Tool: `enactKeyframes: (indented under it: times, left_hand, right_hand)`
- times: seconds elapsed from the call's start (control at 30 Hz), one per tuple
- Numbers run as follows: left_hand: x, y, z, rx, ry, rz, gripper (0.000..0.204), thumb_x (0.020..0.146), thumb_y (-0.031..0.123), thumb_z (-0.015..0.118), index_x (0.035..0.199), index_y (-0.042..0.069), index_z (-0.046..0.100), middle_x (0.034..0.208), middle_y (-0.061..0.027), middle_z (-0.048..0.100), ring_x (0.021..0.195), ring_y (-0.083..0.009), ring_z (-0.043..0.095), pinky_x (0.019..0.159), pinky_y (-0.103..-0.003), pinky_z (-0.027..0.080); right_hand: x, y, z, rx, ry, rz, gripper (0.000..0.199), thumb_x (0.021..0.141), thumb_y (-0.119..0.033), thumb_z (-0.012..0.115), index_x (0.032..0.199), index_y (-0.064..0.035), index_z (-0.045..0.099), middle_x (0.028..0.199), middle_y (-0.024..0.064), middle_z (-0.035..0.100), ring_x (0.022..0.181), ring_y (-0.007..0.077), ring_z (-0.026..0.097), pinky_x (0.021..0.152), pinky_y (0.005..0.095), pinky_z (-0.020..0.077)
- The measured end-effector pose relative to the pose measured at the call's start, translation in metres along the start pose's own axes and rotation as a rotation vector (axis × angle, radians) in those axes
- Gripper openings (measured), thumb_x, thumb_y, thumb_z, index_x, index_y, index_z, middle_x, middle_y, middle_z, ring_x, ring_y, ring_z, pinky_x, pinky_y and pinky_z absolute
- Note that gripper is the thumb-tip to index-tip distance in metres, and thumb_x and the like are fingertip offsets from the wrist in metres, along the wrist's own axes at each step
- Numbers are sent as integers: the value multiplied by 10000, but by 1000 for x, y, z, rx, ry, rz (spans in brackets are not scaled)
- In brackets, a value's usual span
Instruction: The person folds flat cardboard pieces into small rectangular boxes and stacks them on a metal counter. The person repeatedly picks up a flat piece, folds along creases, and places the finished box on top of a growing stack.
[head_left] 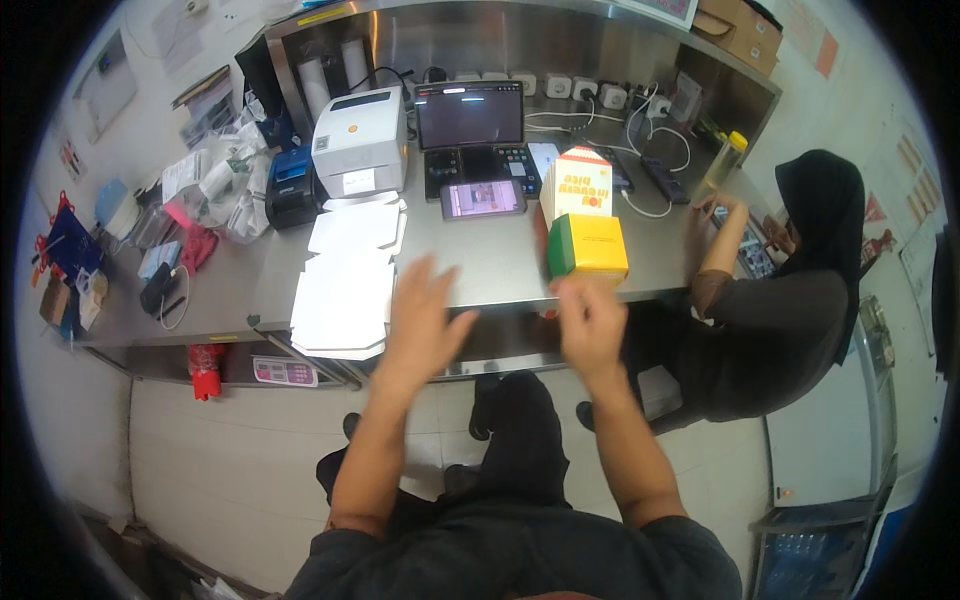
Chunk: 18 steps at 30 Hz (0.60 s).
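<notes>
My left hand [425, 325] hangs over the table's near edge, fingers spread and slightly blurred, holding nothing. Beside it lie flat white cardboard box blanks [343, 295], stacked and unfolded. My right hand [592, 325] is closed, its fingers curled at the near lower edge of a yellow and green carton [592, 242]. Whether the fingers grip the carton or only overlap it in view, I cannot tell. Right behind that carton stands a white carton [580, 185] with orange lettering and a red striped top.
A white label printer [360, 135], a tablet [470, 115] and a phone [483, 199] are on the steel table [480, 285]. Plastic bags [222, 185] pile up at left. On the right a person in dark clothes [765, 335] sits with a phone [750, 250], near a yellow-capped bottle [728, 155].
</notes>
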<state>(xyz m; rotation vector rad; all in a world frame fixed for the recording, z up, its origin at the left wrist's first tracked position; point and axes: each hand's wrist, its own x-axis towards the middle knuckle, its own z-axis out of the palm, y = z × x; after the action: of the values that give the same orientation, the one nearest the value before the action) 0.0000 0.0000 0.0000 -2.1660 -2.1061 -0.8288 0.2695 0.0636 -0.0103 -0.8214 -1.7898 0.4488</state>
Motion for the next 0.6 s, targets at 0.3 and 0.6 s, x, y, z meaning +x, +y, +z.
enactKeyframes:
  times: [0.3, 0.6]
  left_hand:
    - [-48, -90, -58, -3, -85, 67, 474, 904, 51, 766, 1366, 36, 660, 1391, -203, 667, 1311, -402, 606, 1102, -451, 495]
    - [-43, -83, -40, 31, 436, -77, 156, 942, -54, 650, 1077, 9, 698, 1045, -184, 727, 962, -364, 711, 865, -415, 565]
  right_hand:
    - [-178, 51, 69, -43, -618, 518, 249, 984, -256, 627, 982, -58, 778, 930, 220, 767, 905, 453, 734, 839, 531, 585]
    - [-229, 70, 82, -79, -712, 492, 255, 1000, -246, 599, 1019, -50, 761, 964, 223, 764, 933, 455, 731, 854, 541, 582]
